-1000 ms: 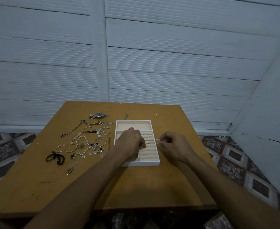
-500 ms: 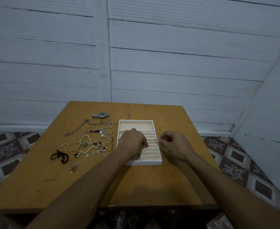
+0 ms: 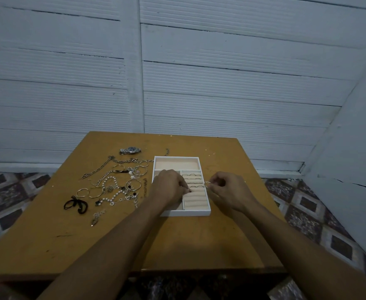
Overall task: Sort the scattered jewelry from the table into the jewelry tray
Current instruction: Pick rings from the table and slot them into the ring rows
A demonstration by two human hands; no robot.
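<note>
White tray (image 3: 185, 213), one watch (image 3: 130, 150), left hand (image 3: 169, 187) curled, hold unclear, right hand (image 3: 229, 191) pinching one ring (image 3: 208, 183)

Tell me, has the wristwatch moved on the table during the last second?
No. The wristwatch lies in the same spot, just beyond the far left corner of the jewelry tray.

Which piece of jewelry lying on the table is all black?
The black looped cord, leftmost of the lot; the rest look silvery, golden or pearly.
</note>
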